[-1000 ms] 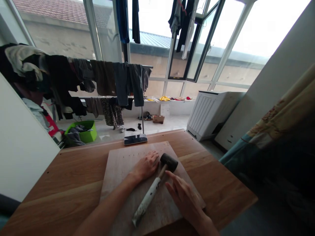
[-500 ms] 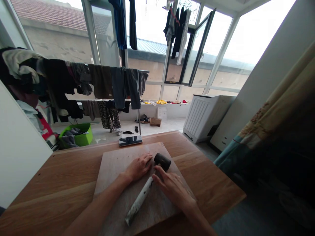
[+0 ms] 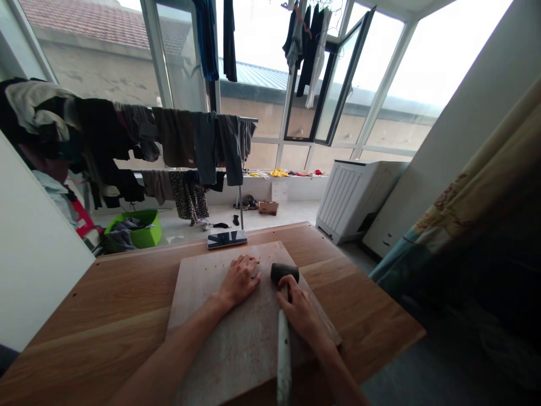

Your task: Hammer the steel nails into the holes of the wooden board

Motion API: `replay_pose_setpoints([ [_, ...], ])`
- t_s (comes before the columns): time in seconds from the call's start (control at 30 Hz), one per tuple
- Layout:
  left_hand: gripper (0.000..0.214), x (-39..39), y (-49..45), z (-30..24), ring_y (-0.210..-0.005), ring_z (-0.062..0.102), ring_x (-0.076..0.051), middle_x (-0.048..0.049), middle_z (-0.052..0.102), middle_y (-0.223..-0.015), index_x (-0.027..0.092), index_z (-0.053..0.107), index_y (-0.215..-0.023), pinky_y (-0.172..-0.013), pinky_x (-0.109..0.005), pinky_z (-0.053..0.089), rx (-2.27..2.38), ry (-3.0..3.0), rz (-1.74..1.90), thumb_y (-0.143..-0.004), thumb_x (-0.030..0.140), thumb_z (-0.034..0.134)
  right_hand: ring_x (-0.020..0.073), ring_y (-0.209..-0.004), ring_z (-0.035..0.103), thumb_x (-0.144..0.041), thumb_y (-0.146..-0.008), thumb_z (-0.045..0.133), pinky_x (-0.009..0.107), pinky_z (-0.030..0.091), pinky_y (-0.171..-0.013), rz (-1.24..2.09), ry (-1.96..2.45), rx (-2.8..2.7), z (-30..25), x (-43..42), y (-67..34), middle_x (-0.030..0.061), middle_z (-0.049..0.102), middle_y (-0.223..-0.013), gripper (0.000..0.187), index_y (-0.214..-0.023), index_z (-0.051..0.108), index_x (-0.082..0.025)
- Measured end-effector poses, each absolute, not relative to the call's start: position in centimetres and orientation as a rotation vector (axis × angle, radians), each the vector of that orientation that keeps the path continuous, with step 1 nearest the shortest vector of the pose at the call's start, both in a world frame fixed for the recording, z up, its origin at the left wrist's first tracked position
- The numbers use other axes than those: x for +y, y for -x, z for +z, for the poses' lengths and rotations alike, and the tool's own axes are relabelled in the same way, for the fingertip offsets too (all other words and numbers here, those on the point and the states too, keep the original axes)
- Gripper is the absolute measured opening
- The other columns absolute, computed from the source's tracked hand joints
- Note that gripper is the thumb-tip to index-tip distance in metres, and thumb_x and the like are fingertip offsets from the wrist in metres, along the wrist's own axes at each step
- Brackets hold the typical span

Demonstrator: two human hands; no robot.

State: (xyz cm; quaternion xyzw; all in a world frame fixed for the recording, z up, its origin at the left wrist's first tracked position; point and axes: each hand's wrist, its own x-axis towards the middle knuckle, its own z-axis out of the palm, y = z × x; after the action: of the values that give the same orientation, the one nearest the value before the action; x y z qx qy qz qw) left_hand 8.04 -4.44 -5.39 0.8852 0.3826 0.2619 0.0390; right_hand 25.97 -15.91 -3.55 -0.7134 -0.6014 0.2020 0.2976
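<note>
In the head view, my left hand [image 3: 240, 280] lies palm down on a pale wooden board [image 3: 230, 344], its fingers slightly bent and touching the surface. Whether anything small sits under the fingertips is hidden. My right hand [image 3: 299, 304] is closed around the upper handle of a rubber mallet [image 3: 283, 349], close below its black head. The head is over the right part of the board, and the worn white handle points back toward me. Small dark dots or holes run along the board's far part.
Beneath the board is a wooden table [image 3: 355, 293]. A phone [image 3: 227, 239] lies at its far edge. Beyond stand a drying rack with clothes [image 3: 177, 138], a green basket [image 3: 149, 234] and a white ribbed appliance [image 3: 344, 197]. A curtain [image 3: 426, 231] hangs at right.
My right hand has closed around the mallet's handle, and the handle has swung from slanting left to pointing straight back. My left hand's fingers have drawn in a little.
</note>
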Motion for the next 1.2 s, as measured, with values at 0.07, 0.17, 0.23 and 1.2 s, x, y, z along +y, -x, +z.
replay_pose_setpoints([
  [0.07, 0.027, -4.5, -8.1, -5.3, -0.117, 0.056, -0.027, -0.0109, 0.063, -0.121, 0.017, 0.061, -0.116, -0.103, -0.046, 0.045, 1.165, -2.709, 0.783, -0.092, 0.027, 0.057, 0.0217, -0.069, 0.069, -0.033, -0.082, 0.051, 0.031, 0.047, -0.067, 0.772, 1.711, -1.411, -4.2, -15.7, -26.9, -0.0016, 0.066, -0.071, 0.022, -0.102, 0.049, -0.025],
  [0.17, 0.026, -4.4, -8.1, -5.2, -0.122, 0.057, -0.025, -0.0107, 0.064, -0.126, 0.018, 0.062, -0.117, -0.108, -0.042, 0.044, 1.098, -2.664, 0.752, -0.093, 0.024, 0.054, 0.0184, -0.057, 0.068, -0.041, -0.075, 0.056, 0.029, 0.051, -0.052, 1.048, 1.475, -1.153, -4.9, -15.1, -28.2, -0.0014, 0.069, -0.082, 0.035, -0.100, 0.037, -0.026],
  [0.23, 0.028, -4.3, -8.1, -5.3, -0.129, 0.054, -0.023, -0.0106, 0.063, -0.133, 0.019, 0.062, -0.120, -0.111, -0.039, 0.043, 1.043, -2.621, 0.730, -0.094, 0.023, 0.052, 0.0146, -0.047, 0.063, -0.043, -0.073, 0.060, 0.026, 0.048, -0.042, 1.050, 1.445, -1.126, -4.6, -14.3, -28.9, -0.0012, 0.068, -0.088, 0.040, -0.096, 0.032, -0.026],
  [1.2, 0.040, -5.1, -7.7, -4.5, -0.131, 0.054, -0.019, -0.0056, 0.063, -0.136, 0.021, 0.066, -0.124, -0.113, -0.035, 0.043, 0.581, -2.521, 0.605, -0.091, 0.008, 0.046, 0.0094, -0.041, 0.058, -0.026, -0.086, 0.058, 0.020, 0.047, -0.043, 0.845, 1.669, -1.314, -4.1, -4.4, -28.9, 0.0018, 0.072, -0.072, 0.016, -0.097, 0.063, -0.016],
])
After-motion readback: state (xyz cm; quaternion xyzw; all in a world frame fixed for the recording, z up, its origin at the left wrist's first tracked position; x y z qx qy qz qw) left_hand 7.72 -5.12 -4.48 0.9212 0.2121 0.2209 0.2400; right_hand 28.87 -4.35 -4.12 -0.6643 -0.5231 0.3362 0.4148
